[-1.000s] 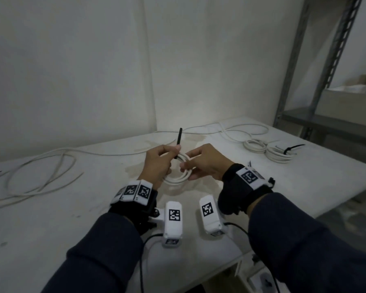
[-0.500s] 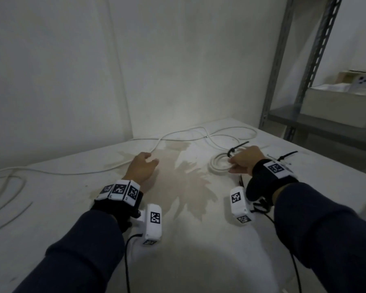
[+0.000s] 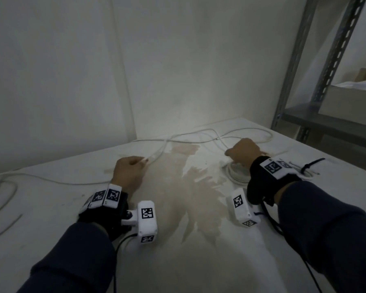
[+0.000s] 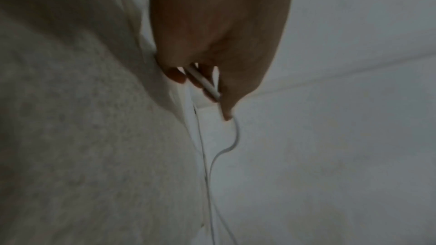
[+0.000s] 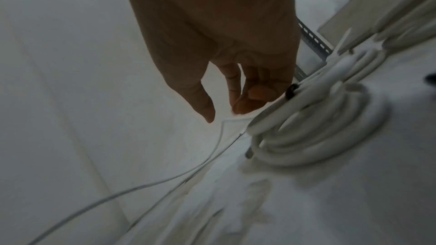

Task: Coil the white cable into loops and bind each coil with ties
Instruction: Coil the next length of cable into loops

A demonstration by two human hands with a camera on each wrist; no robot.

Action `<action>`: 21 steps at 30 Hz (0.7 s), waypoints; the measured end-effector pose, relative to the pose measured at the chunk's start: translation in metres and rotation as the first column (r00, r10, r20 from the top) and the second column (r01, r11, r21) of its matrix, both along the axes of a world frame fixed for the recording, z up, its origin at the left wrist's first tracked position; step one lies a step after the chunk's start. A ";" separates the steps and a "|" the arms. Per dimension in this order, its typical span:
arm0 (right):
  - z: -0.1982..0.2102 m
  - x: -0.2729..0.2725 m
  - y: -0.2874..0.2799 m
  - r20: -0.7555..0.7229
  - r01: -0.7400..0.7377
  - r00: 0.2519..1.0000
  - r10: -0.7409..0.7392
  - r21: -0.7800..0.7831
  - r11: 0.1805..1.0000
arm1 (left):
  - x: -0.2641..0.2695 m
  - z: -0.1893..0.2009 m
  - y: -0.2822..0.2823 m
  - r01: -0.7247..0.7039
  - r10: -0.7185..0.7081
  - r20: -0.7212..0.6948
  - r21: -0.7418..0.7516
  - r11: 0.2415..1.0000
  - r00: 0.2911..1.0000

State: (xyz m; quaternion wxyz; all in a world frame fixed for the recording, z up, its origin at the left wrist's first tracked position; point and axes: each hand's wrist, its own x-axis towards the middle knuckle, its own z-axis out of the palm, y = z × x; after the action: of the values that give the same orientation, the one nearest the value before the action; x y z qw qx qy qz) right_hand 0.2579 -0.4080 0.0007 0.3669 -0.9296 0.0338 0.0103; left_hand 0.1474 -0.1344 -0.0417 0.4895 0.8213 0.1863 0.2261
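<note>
A loose white cable trails across the white table and runs off to the far left. My left hand pinches a stretch of it between thumb and fingers; the left wrist view shows the cable crossing the fingers. A finished white coil lies flat at the right, bound by a black tie. My right hand hovers over that coil's far edge. Its fingers hang loosely curled beside the coil and hold nothing.
More coiled cable with a black tie lies right of my right wrist. A grey metal shelf rack holding a box stands past the table's right edge. A brownish stain marks the table's middle. Walls close the back.
Both hands held the coil and tie at the centre. The right hand then laid the coil down at the right and let go. The left hand moved to the loose cable and pinched it.
</note>
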 end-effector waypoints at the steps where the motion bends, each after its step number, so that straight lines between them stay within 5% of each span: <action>1: -0.001 0.000 0.009 -0.027 -0.021 0.999 0.023 0.096 0.995 | -0.005 0.005 0.000 0.003 0.012 0.105 -0.141 0.990 0.994; 4: -0.003 -0.005 0.029 -0.127 -0.016 0.989 0.069 0.377 0.926 | -0.020 0.010 0.005 0.080 0.020 0.304 -0.312 0.947 0.952; 8: -0.005 -0.007 0.044 -0.114 -0.016 0.991 0.073 0.436 0.900 | -0.034 0.014 0.012 0.090 0.059 0.417 -0.331 0.939 0.907; 11: -0.002 -0.013 0.051 -0.133 -0.026 0.985 0.108 0.507 0.862 | -0.046 0.019 0.028 0.206 0.200 0.479 -0.667 0.716 0.855; 12: -0.002 -0.014 0.052 -0.144 -0.014 0.983 0.115 0.565 0.825 | -0.048 0.016 0.033 0.229 0.179 0.476 -0.677 0.699 0.861; 14: 0.001 -0.018 0.055 -0.162 0.045 0.982 0.099 0.708 0.705 | -0.063 0.014 0.037 0.194 0.056 0.466 -0.471 0.861 0.883; 17: 0.008 -0.028 0.057 -0.232 0.144 0.968 0.101 0.833 0.534 | -0.082 0.017 0.045 0.209 -0.174 0.350 -0.064 0.976 0.920; 19: 0.012 -0.036 0.061 -0.238 0.139 0.957 0.167 0.878 0.458 | -0.094 0.022 0.051 0.329 -0.326 0.082 -0.020 0.944 0.942; 21: 0.017 -0.045 0.067 -0.198 0.087 0.954 0.225 0.901 0.425 | -0.105 0.025 0.061 0.444 -0.438 -0.119 0.029 0.895 0.891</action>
State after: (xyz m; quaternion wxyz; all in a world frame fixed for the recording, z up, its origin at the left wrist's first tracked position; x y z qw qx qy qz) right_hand 0.2128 -0.3414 0.0173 0.7965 -0.5768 0.0374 0.1776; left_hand 0.0426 -0.0732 -0.0168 0.4942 0.8665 0.0152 0.0687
